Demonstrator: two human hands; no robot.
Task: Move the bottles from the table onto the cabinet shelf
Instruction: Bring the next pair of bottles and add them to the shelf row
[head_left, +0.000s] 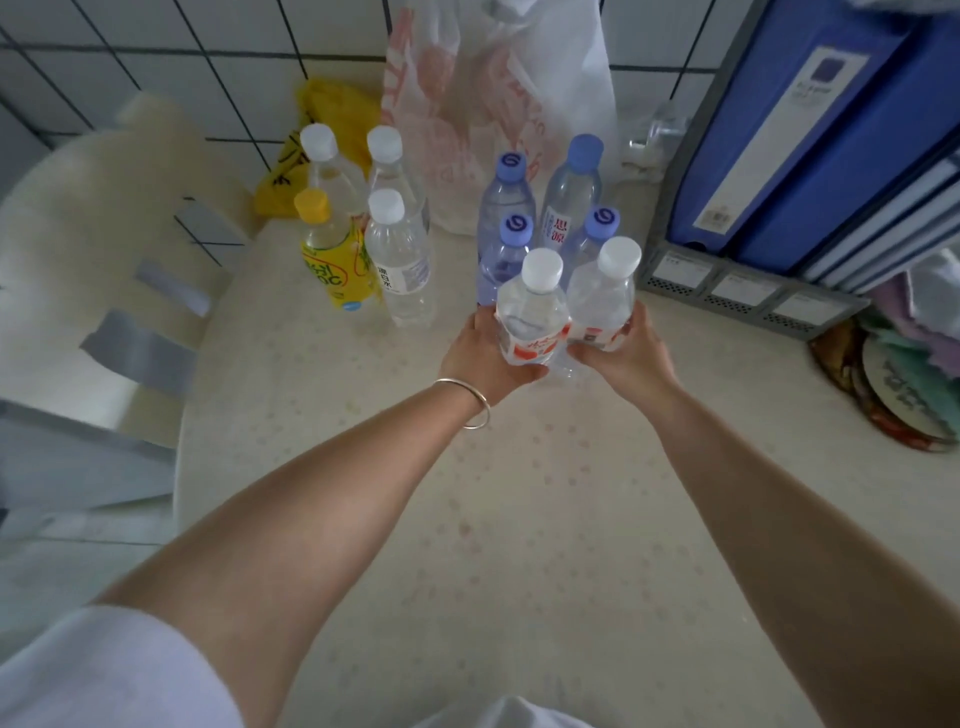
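Two clear bottles with white caps and red-and-white labels stand side by side at the front of a cluster on the table (519, 519). My left hand (488, 358) wraps the left bottle (532, 317). My right hand (631, 353) wraps the right bottle (602, 296). Behind them stand several blue-capped bottles (506, 208). Further left are a yellow-capped yellow drink bottle (327, 254) and three clear white-capped bottles (397, 260). No cabinet shelf is in view.
A white plastic bag (493, 104) and a yellow bag (322, 130) lie against the tiled wall. Blue binders (810, 130) stand in a grey rack at right. A round fan (904, 395) lies at the table's right edge. A pale chair (104, 218) is at left.
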